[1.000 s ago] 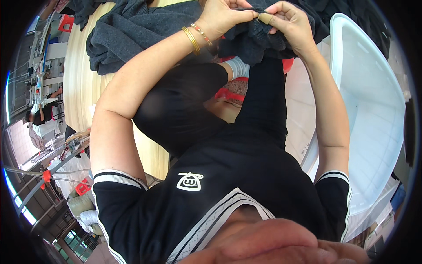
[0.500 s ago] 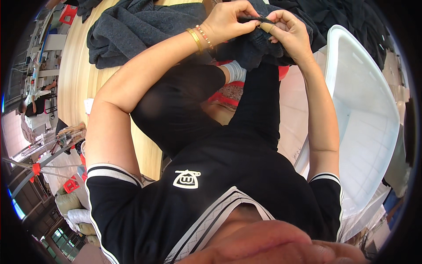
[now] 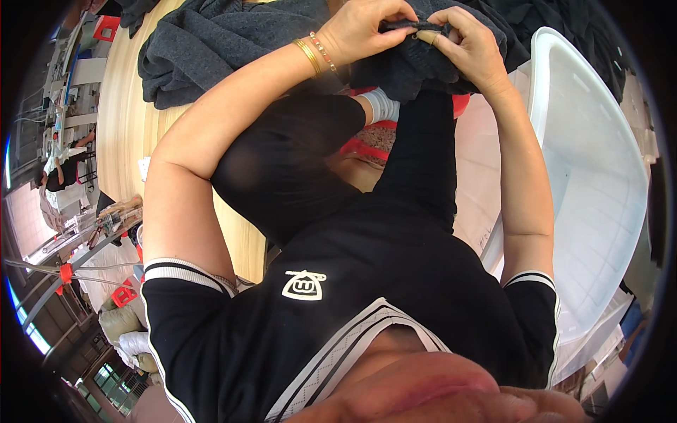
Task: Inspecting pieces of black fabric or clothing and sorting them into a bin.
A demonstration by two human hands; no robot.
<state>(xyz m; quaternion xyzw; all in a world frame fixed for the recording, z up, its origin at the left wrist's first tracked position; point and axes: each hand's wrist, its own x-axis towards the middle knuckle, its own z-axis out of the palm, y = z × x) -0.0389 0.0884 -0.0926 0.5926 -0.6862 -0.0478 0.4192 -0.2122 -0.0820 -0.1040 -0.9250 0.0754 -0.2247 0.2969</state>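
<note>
Between both hands a dark grey knitted garment (image 3: 412,70) is held by its edge above my knees. My left hand (image 3: 363,32) pinches that edge between thumb and fingers. Close beside it, my right hand (image 3: 469,46) grips the same edge from the other side, fingers bent and a tan band around one of them. The rest of the garment bunches below the hands. A further heap of dark grey knit fabric (image 3: 218,53) lies on the light wooden table at the left.
A large white plastic tub (image 3: 599,197) stands at my right. The light wooden table (image 3: 120,141) runs along my left. Black fabric (image 3: 564,21) is piled beyond the tub. A red stool (image 3: 370,144) shows near my foot. Another person (image 3: 63,173) is far off at the left.
My right hand has turned, its fingers now curled further over the garment's edge. The whole view has shifted slightly. Both hands keep their hold.
</note>
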